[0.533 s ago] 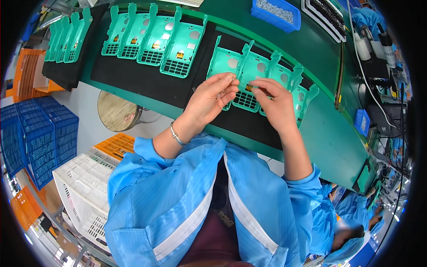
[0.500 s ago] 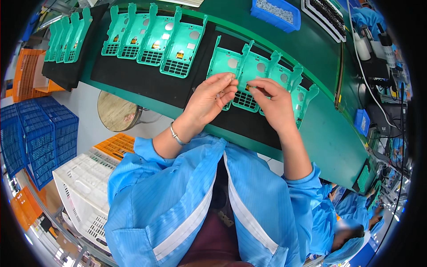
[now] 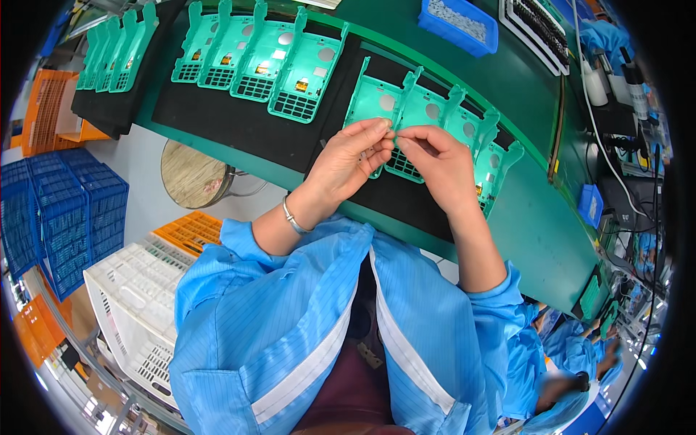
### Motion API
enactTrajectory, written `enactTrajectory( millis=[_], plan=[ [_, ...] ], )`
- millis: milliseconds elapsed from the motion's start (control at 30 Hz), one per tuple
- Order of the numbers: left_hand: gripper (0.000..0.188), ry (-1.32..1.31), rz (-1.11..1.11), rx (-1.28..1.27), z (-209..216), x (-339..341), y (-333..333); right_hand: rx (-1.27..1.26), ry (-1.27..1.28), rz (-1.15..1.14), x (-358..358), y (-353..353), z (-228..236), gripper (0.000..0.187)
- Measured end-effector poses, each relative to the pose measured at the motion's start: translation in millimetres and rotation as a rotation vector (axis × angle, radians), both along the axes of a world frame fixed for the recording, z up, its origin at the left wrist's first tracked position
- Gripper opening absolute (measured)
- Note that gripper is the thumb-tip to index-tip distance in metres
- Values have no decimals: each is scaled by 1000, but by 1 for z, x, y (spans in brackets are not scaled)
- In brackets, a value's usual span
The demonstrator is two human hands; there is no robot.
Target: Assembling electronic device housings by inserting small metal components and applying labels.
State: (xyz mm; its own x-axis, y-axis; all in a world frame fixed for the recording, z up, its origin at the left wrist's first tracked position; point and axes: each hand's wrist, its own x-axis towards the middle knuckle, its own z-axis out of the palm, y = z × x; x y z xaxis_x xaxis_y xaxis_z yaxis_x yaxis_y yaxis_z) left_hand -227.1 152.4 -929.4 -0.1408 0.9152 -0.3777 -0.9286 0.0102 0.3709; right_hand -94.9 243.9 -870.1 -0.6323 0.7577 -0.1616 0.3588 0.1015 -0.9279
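My left hand [image 3: 350, 161] and my right hand [image 3: 440, 165] meet fingertip to fingertip above the black mat. Both are closed in a pinch; whatever sits between the fingers is too small to make out. Beneath and behind them lies a row of green plastic housings [image 3: 425, 109], partly covered by my hands. Each has a grid of square openings at its near end and a round pale spot. A second row of green housings [image 3: 304, 71] lies to the left, with small orange-and-black pieces showing on them.
More green housings [image 3: 130, 58] stand at the far left. A blue bin [image 3: 464, 32] of small pale parts sits at the back, beside a white tray [image 3: 533, 29] of dark parts. Blue crates [image 3: 61, 210], a white crate [image 3: 134, 297] and a round stool [image 3: 192, 174] are below the bench.
My right hand has moved left, bringing its fingertips against those of my left hand. The view has shifted slightly, so the bench items appear a little to the right.
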Motion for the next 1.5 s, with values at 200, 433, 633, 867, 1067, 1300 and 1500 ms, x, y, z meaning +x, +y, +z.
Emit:
enactTrajectory(
  millis=[200,433,633,867,1067,1300,1500],
  plan=[
    [20,-17,42,13,0,9,1,-41,-3,-38,-9,-2,-5,15],
    [18,95,98,-34,1,4,-3,-86,-162,-114,-7,24,-15,19],
    [17,180,117,-29,1,-16,-15,74,-510,65,-19,63,-41,17],
    [21,240,145,-74,6,-24,-22,186,-585,155,-30,72,-47,19],
    [21,163,179,-42,-9,-33,-22,628,-663,172,-30,56,-50,20],
    [19,66,199,-49,-6,-33,-18,867,-356,179,-2,18,-52,28],
    [20,25,190,-59,-6,-32,-18,1009,-497,185,-2,13,-56,33]
  ],
)
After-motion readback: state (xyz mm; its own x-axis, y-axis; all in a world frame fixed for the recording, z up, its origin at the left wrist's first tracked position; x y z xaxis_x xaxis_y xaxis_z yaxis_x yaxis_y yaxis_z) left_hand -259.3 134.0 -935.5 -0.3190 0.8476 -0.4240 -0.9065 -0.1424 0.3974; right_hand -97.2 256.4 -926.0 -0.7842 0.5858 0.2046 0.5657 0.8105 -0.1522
